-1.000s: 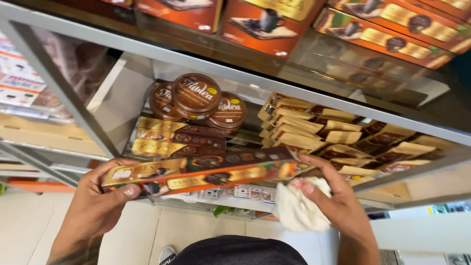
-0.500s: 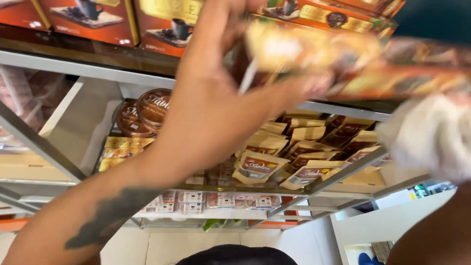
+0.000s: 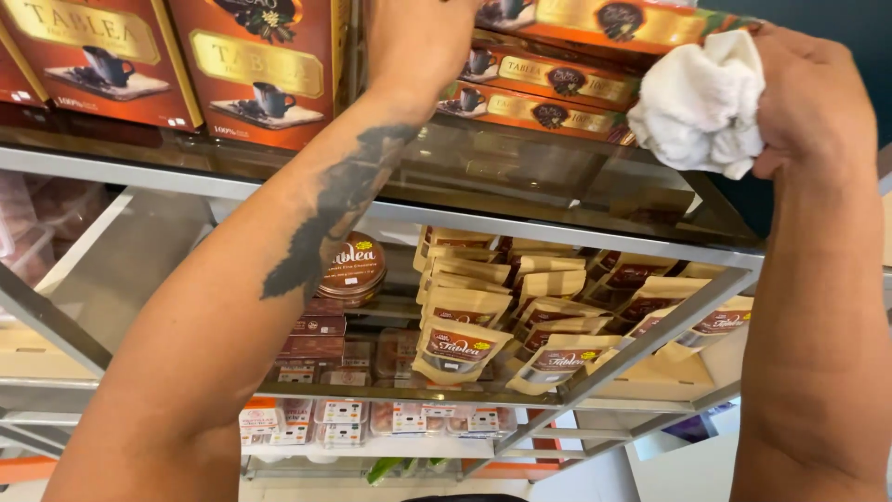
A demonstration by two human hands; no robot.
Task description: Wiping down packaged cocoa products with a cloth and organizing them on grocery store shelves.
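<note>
A long orange box [image 3: 604, 19] lies atop a stack of like boxes [image 3: 548, 93] on the upper glass shelf [image 3: 520, 177], its top edge cut off by the frame. The left hand [image 3: 418, 37] reaches up to the box's near end; its fingers run out of view, so its grip on the box cannot be made out. A dark tattoo [image 3: 325, 218] marks the raised left forearm. Just right of the stack, the right hand [image 3: 808, 98] is closed around a crumpled white cloth [image 3: 701, 107], held level with the box. Upright red boxes [image 3: 177, 56] picturing a cup stand on the same shelf to the left. On the shelf below, tan pouches [image 3: 465, 325] lean in rows beside a round brown tin [image 3: 353, 265], partly hidden by the forearm.
</note>
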